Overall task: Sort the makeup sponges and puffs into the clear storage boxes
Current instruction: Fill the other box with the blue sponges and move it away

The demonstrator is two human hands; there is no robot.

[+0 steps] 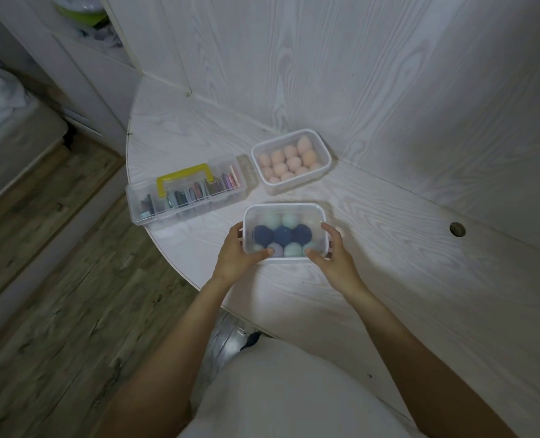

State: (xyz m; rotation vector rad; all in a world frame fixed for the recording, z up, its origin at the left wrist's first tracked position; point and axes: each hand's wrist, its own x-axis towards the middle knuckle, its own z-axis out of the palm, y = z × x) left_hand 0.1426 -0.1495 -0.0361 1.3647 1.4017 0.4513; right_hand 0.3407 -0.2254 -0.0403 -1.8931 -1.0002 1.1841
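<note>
Your left hand (235, 254) and right hand (333, 256) both grip the nearest clear rectangular plastic box (286, 210), one on each short side, thumbs along its near wall and fingers wrapped around the outer edges. That box sits on the white wood-grain tabletop (404, 279), close to the table's curved near-left edge, and it looks covered by a clear lid, though you cannot tell for sure through the haze of the plastic. Inside it lie three dark blue round makeup sponges (282, 234) in a middle row, with pale mint-green sponges (289, 220) behind and in front of them and one lilac sponge (276, 249) at the near wall.

Farther off, and a little to the right, a second clear rectangular box (324, 153) stands open, filled with peach egg-shaped sponges (289, 161). It stands near the far wall panel (325, 58), just apart from it.

To the left, a long clear compartment case with a yellow handle (185, 180) lies at an angle, holding flat puffs on edge in dark and pink tones (199, 189). Its near-left corner lies right by the table's rounded edge, and its right end is just beside the peach box.

The three containers stand close together with narrow gaps between them. Open tabletop stretches to the right of your right hand, toward a round cable hole (457, 229), and along the near side in front of your body. Past the left edge the wooden plank floor (57, 279) lies below.
</note>
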